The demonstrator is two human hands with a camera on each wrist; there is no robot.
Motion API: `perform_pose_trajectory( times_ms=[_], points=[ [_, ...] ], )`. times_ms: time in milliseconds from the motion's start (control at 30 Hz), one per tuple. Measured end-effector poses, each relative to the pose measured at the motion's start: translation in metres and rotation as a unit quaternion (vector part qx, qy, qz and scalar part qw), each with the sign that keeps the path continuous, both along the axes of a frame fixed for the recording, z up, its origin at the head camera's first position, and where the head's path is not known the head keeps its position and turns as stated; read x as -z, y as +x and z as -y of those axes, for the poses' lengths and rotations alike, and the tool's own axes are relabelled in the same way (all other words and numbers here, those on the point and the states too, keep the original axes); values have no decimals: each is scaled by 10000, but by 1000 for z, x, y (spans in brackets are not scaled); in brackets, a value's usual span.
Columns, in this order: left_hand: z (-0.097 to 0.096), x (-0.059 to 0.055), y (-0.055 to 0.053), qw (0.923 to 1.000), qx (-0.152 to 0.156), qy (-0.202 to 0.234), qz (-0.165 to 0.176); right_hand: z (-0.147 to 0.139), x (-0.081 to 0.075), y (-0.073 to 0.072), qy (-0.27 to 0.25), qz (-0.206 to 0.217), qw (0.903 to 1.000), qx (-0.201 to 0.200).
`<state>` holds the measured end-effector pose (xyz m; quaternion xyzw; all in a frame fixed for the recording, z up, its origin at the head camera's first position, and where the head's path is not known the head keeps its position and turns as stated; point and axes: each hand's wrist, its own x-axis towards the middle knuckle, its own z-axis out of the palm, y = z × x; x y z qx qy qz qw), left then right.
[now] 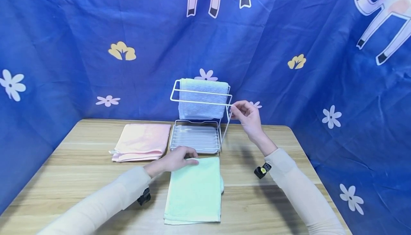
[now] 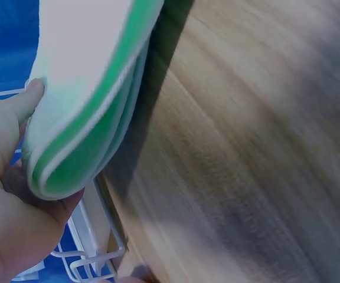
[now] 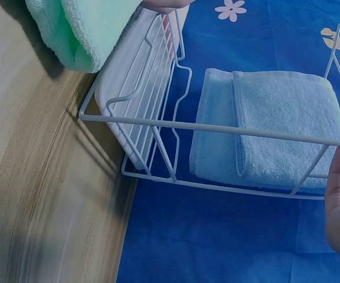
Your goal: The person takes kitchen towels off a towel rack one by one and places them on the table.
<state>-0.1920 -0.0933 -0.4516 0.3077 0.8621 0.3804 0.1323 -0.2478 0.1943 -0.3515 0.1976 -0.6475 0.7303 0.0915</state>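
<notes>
My left hand [image 1: 179,159] grips the far end of a folded mint-green towel [image 1: 196,192], thumb on top and fingers beneath, as the left wrist view shows. That towel's layered folds [image 2: 87,141] hang in a loop beside the palm. My right hand [image 1: 248,117] pinches the upper right front corner of a white wire rack [image 1: 226,129]. A folded light-blue towel [image 1: 203,99] hangs over the rack's upper rear bar; in the right wrist view the same blue towel [image 3: 288,124] shows behind the rack's side wire.
Left of the rack, a folded pink towel [image 1: 142,140] lies on the wooden table [image 1: 96,178]. A pale tray [image 1: 196,138] sits under the rack's lower wires. Blue printed cloth [image 1: 154,49] hangs behind and along both sides.
</notes>
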Motion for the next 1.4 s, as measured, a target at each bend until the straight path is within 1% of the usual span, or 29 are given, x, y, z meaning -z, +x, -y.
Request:
perform_pose_trajectory(
  times_ms=[200,433,533,700,767,867,967,1100,1267,1400],
  points=[
    [2,1,-2,9998,-63,-159,-114,0,0,-1,46,2,10000,24],
    [6,-1,-3,9995,-206,-175,-161,1,0,-3,67,19,10000,39],
    [9,-5,-4,9990,-275,-213,-272,1,0,-3,54,-15,10000,38],
    [13,-17,-6,9990,-240,-88,-365,1,-1,-2,20,-33,10000,59],
    [15,-22,-7,9990,-232,-41,-383,1,-1,-2,20,-35,10000,51],
    [17,-34,-5,9987,-287,-26,-432,1,0,-3,23,-35,10000,30],
    [17,-49,-2,9979,-326,-6,-556,1,0,-2,17,-31,10000,24],
    [15,-70,3,9969,-360,21,-694,1,1,-1,10,-34,10000,15],
    [12,-99,9,9959,-216,192,-861,1,2,-1,-19,-4,10000,37],
    [9,-119,11,9929,-42,358,-1130,1,2,-1,-18,-11,10000,26]
  ],
)
